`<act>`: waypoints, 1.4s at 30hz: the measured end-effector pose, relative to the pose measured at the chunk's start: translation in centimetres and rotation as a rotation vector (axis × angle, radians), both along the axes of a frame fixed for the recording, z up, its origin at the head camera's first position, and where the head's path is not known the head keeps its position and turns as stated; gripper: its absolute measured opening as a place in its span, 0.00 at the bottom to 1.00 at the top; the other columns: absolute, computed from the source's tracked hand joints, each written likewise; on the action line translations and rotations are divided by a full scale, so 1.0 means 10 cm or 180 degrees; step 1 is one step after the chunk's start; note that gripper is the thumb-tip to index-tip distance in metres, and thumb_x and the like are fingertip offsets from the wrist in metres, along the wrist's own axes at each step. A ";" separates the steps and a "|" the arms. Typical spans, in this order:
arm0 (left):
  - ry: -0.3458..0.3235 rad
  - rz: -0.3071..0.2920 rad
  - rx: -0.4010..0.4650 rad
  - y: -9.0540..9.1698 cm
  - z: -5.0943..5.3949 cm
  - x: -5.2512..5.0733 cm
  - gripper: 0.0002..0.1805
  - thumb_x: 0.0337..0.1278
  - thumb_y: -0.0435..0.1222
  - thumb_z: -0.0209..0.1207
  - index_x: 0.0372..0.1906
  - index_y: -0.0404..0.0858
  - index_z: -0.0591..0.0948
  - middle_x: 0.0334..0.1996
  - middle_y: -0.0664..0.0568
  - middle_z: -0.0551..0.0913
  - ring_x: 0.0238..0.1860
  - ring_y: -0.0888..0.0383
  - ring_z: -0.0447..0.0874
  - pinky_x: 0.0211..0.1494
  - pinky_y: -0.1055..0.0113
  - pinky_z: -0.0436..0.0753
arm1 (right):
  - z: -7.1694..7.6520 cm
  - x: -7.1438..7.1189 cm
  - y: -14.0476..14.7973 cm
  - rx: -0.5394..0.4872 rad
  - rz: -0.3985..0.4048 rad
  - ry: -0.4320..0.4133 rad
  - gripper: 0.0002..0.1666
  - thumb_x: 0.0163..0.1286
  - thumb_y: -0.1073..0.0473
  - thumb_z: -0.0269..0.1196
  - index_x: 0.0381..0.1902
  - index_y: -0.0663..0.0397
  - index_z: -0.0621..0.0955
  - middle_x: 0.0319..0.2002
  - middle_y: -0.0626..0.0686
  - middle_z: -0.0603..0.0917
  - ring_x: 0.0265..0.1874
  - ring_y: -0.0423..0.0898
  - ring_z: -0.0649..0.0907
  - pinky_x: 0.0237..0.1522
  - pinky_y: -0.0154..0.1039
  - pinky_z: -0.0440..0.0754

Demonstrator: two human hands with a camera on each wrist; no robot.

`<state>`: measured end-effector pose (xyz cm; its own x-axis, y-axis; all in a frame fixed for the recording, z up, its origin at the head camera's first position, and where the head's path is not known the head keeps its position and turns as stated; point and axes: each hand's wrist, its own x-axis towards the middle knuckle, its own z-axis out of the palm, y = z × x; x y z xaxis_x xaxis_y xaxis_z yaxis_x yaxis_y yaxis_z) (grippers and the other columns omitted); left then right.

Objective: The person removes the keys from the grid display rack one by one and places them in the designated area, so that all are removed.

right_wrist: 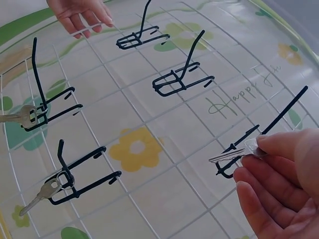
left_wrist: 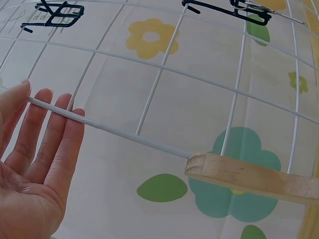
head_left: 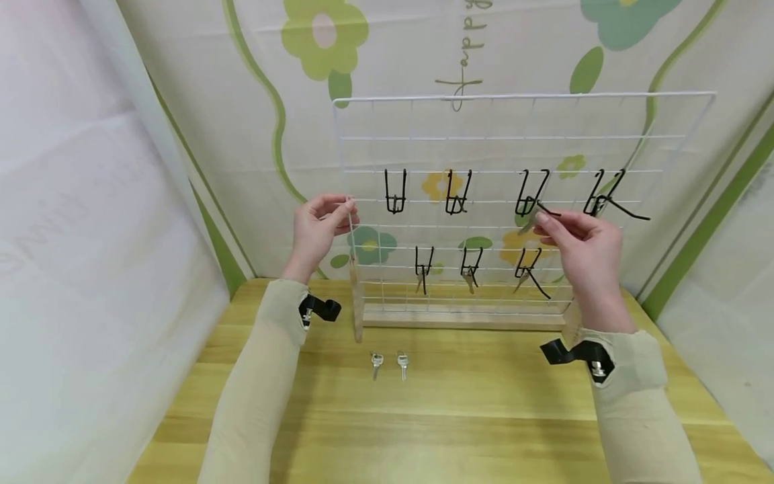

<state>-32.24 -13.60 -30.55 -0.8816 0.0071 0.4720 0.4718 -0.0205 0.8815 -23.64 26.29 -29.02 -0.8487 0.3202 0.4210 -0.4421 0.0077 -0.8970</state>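
A white wire grid panel (head_left: 526,96) stands upright on a wooden base. My left hand (head_left: 322,225) holds its left edge rod, thumb on one side and fingers on the other, as the left wrist view shows. My right hand (head_left: 586,252) pinches a silver key (right_wrist: 232,155) by its head, beside the third black hook (head_left: 527,198) of the upper row. In the right wrist view the key's blade points left across this hook's frame. Keys hang on the lower hooks, among them one key (right_wrist: 44,193) on a ring. Whether the far-right upper hook (head_left: 607,195) bears one, I cannot tell.
Two loose keys, a left key (head_left: 376,364) and a right key (head_left: 402,365), lie on the wooden table (head_left: 459,430) before the grid. Behind it hangs a flower-printed cloth (head_left: 199,81). The hooks' prongs jut toward me.
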 end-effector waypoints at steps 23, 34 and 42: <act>0.0031 0.0033 -0.0014 0.00 0.01 0.03 0.11 0.67 0.39 0.67 0.47 0.37 0.87 0.39 0.42 0.88 0.41 0.38 0.89 0.44 0.59 0.90 | 0.29 0.50 0.03 -0.0285 -0.0182 0.0606 0.21 0.55 0.70 0.78 0.44 0.79 0.84 0.35 0.61 0.89 0.27 0.48 0.88 0.34 0.33 0.88; 0.0095 0.0023 -0.0041 0.01 0.02 0.01 0.10 0.67 0.39 0.67 0.46 0.37 0.87 0.39 0.42 0.88 0.39 0.43 0.90 0.43 0.59 0.90 | 0.19 0.75 -0.12 0.0214 -0.0068 0.0466 0.15 0.58 0.73 0.75 0.41 0.78 0.85 0.32 0.60 0.89 0.26 0.48 0.87 0.32 0.30 0.87; 0.0079 -0.0009 -0.0047 0.00 0.02 0.02 0.10 0.67 0.38 0.67 0.48 0.37 0.86 0.40 0.42 0.88 0.39 0.44 0.90 0.45 0.57 0.89 | -0.15 0.76 -0.31 0.1153 0.0046 0.0003 0.10 0.65 0.65 0.73 0.43 0.65 0.88 0.35 0.54 0.90 0.30 0.45 0.88 0.32 0.29 0.86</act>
